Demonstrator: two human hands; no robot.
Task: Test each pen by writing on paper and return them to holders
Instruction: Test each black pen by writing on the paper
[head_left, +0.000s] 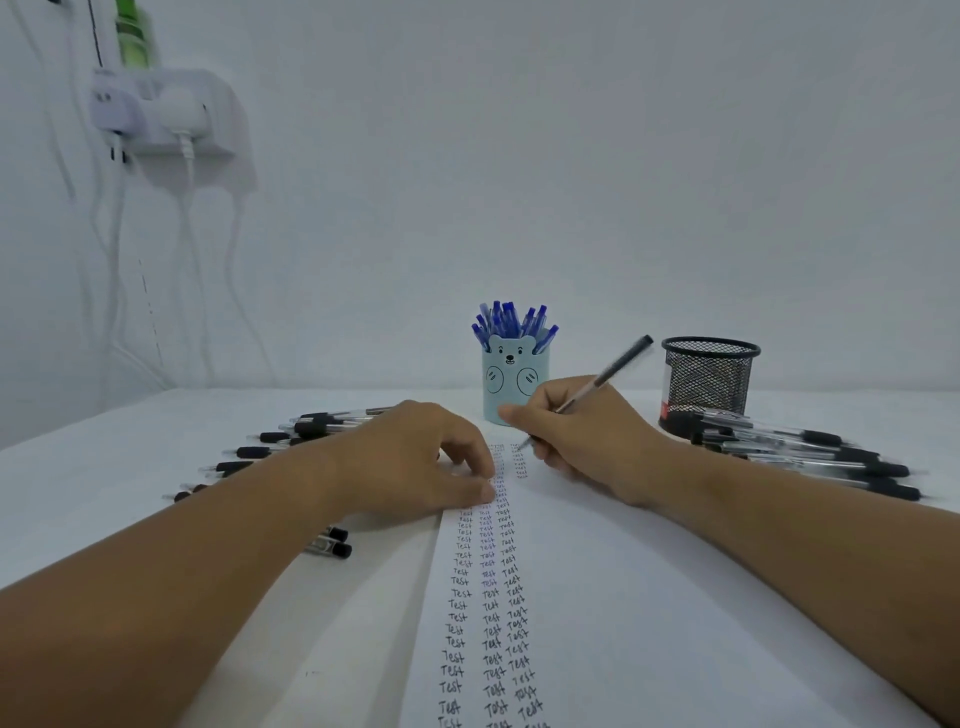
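Note:
My right hand grips a black pen with its tip down on the white paper, at the far end of the third column of "Test" words. My left hand rests on the paper's left edge, fingers bent, fingertips pressing the sheet. A light blue bear holder full of blue pens stands just behind my hands. An empty black mesh holder stands to its right.
Several black pens lie fanned on the table to the left, partly under my left arm. Another pile of black pens lies at the right by the mesh holder. A wall socket with white cables hangs at the upper left.

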